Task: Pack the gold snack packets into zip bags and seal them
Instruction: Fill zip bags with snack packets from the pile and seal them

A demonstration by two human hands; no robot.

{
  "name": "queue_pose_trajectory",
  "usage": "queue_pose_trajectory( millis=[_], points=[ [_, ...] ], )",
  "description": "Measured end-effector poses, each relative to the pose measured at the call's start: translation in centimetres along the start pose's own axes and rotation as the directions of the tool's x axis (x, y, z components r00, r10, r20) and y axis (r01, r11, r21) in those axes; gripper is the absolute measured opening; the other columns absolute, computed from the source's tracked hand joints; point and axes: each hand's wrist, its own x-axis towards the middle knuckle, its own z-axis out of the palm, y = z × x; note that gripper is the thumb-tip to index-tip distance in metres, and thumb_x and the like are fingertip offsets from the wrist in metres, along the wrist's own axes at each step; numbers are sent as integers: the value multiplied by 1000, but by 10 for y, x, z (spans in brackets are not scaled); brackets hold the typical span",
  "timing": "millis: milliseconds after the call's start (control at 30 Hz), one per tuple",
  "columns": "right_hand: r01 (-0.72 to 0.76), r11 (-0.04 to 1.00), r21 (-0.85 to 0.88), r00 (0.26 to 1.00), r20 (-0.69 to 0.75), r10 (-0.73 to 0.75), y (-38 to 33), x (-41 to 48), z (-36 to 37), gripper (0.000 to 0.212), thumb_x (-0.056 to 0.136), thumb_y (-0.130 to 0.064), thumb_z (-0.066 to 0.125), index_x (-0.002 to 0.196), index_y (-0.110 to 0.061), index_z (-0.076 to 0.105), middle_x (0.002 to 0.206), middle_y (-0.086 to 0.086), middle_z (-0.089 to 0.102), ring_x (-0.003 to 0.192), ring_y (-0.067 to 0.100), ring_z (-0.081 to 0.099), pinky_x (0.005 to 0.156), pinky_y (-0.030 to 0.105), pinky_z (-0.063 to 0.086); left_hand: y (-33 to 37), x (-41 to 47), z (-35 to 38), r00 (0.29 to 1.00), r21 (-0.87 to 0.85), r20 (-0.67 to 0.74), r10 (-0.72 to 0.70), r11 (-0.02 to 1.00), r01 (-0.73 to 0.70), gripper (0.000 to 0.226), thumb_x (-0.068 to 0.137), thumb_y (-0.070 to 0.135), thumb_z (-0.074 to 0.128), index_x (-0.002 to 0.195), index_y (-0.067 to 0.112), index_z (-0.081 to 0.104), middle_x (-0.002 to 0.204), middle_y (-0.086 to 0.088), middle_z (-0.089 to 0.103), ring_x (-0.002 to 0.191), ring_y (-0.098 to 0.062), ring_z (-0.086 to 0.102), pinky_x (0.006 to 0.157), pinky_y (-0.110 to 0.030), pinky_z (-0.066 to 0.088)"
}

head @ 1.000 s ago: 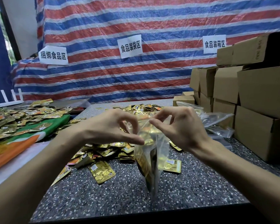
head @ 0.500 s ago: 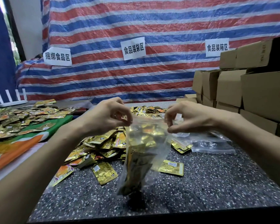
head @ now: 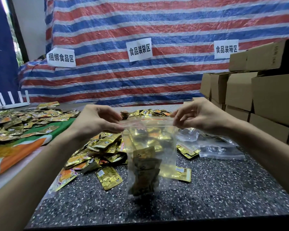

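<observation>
Two hands hold one clear zip bag (head: 151, 147) up above the speckled table (head: 215, 189); the left hand (head: 97, 120) pinches the bag's top left corner, the right hand (head: 198, 116) pinches its top right corner; gold snack packets (head: 144, 170) sit inside the bag; loose gold packets (head: 98, 152) lie behind the bag; empty zip bags (head: 218, 147) lie right of it.

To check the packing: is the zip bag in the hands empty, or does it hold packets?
It holds packets: a clump of them sits low in the hanging zip bag.
</observation>
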Motion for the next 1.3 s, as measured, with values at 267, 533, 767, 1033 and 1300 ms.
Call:
queue_pose_trajectory(
  millis=[267,533,767,1033,1300],
  points=[
    [-141,989,38,989,43,139,3,-2,-12,34,82,3,74,107,-16,61,83,5,75,77,16,70,76,34,58,-12,-1,5,997,-220,-39,-72,974,62,32,56,-2,77,87,1,70,77,-11,73,75,-22,72,67,-27,61],
    [-142,976,-165,983,92,158,6,-7,-3,24,89,-8,64,107,-20,56,93,6,66,82,16,60,73,35,54,-18,-9,28,993,-88,-88,84,992,-92,24,75,-13,72,90,4,67,77,-1,72,75,-13,68,65,-19,54],
    [95,931,-352,991,124,-55,-29,20,43,60,87,-54,66,135,-20,54,135,-7,55,117,4,51,90,13,40,-13,-10,45,972,-54,-58,226,972,-229,27,76,-12,74,91,9,65,81,1,72,78,-11,69,69,-20,55],
    [128,973,-193,980,177,-94,-39,48,62,11,87,-17,75,97,-11,76,91,4,75,83,12,69,81,41,59,-14,-13,39,961,-34,-23,275,961,-276,26,76,-11,75,92,7,65,84,-5,73,80,-15,70,71,-21,55],
    [157,932,-327,986,111,-128,-43,49,76,5,89,-21,71,92,-20,76,87,-4,72,82,11,65,75,32,56,-21,-16,34,960,257,51,277,925,-280,6,90,14,71,91,20,70,87,3,72,82,-11,68,71,-23,53]
  ],
)
